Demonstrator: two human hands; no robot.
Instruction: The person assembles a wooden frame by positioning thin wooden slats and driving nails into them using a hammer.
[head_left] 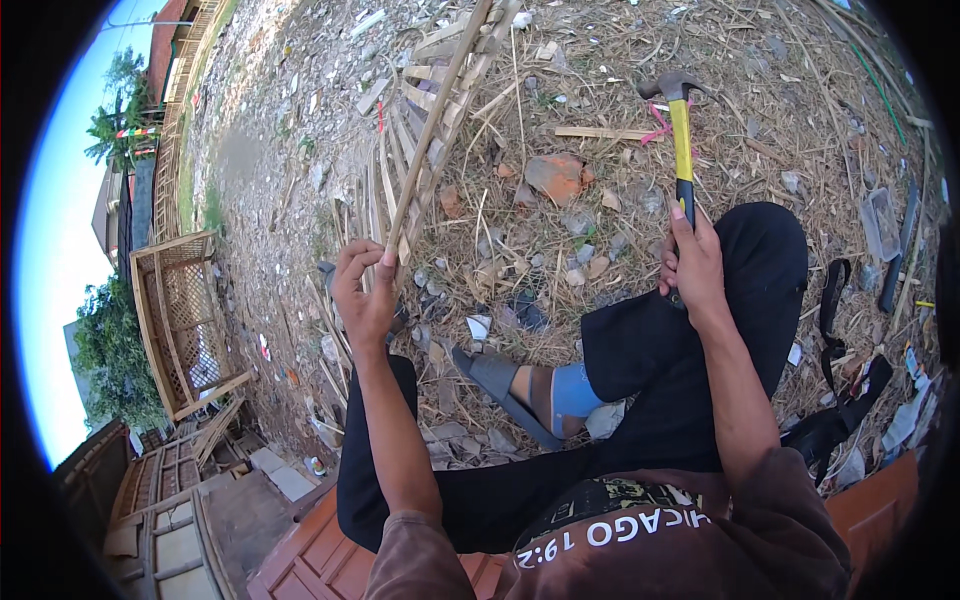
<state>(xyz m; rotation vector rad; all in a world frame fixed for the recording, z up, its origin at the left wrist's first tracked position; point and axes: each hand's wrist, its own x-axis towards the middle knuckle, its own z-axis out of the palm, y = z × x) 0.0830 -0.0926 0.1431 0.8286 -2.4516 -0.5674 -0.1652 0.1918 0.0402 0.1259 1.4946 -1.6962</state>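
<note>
The person sits with legs crossed, a grey sandal (497, 385) on the foot between the two forearms. The right hand (692, 262) is closed round the black grip of a hammer (680, 130), its yellow shaft pointing away and the steel head raised over the straw-littered ground. The left hand (365, 295) pinches the near end of a long bamboo slat (432, 125), which runs up and away across a lattice panel (420, 110) of thin strips lying beyond that hand. This looks like the nailing stage, with the slat being set on the panel. The next move would call for steadying the slat and bringing the hammer across to it. Further left stand finished lattice frames (185, 315).
</note>
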